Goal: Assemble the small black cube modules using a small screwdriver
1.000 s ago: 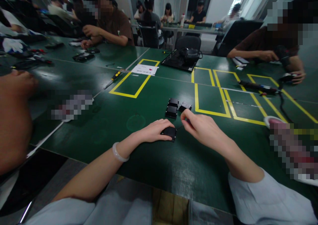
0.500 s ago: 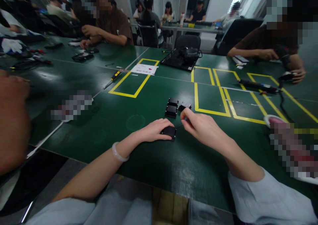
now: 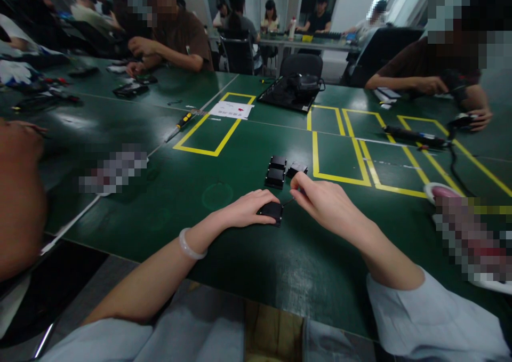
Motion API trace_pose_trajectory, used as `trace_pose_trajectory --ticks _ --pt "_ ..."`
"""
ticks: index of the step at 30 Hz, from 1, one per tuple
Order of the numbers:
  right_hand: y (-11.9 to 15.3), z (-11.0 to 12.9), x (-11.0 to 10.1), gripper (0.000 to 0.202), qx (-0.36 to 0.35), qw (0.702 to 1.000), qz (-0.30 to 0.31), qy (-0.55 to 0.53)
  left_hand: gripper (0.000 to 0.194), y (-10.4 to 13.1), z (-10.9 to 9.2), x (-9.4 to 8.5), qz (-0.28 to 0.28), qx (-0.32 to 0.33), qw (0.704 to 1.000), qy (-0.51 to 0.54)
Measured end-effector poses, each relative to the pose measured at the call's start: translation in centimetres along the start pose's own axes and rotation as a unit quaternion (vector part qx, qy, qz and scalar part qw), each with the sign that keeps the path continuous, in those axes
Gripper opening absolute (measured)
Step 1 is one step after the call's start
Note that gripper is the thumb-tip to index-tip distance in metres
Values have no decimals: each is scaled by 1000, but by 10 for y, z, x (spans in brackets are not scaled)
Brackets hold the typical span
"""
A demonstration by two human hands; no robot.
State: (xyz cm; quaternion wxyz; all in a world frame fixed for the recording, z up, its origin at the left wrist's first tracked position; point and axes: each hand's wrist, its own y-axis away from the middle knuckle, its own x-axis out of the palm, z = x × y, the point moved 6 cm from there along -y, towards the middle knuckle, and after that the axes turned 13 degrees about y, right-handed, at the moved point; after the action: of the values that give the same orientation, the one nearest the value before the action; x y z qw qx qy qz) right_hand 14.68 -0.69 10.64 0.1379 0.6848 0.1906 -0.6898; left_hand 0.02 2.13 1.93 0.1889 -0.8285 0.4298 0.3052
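Observation:
Against the green table (image 3: 240, 255), my left hand (image 3: 248, 207) grips a small flat black block (image 3: 272, 212) between thumb and fingers. My right hand (image 3: 322, 196) is closed in a pinch on a thin dark rod (image 3: 288, 201), whose far end meets the right side of that block. What kind of tool the rod is, I cannot make out. Just beyond my hands lie two similar black blocks (image 3: 276, 171) close together. To their right is another black piece (image 3: 297, 168), its near part behind my right fingers.
Yellow tape outlines (image 3: 342, 181) mark the table. A yellow-black screwdriver (image 3: 180, 125) and a paper sheet (image 3: 231, 110) lie left of centre. A black tray (image 3: 276, 99) stands farther back. A blurred white-rimmed dish (image 3: 432, 191) is at right. Other people sit around, one arm (image 3: 20, 202) close at left.
The view has shifted very slightly. Both hands keep their places, with the block and rod held as before.

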Motion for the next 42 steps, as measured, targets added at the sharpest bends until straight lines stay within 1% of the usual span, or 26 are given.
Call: trace_pose_trajectory --ticks 7,13,22,26,35,42 --pt "1 0 -2 11 -6 1000 -17 -25 39 0 5 2 0 -1 1000 -6" --pt "0 -2 2 21 -1 1000 4 -2 41 0 6 2 -3 1 1000 2" --pt "1 1 -3 14 -8 1000 -11 -22 38 0 4 1 -5 5 1000 11" --pt "1 0 -1 19 -6 1000 -1 1 40 0 5 1 -5 5 1000 14" --pt "2 0 -4 14 -5 1000 -11 -4 39 -1 3 2 2 -3 1000 11" --pt "-1 -3 2 22 10 999 0 39 39 -3 4 3 3 -5 1000 11"
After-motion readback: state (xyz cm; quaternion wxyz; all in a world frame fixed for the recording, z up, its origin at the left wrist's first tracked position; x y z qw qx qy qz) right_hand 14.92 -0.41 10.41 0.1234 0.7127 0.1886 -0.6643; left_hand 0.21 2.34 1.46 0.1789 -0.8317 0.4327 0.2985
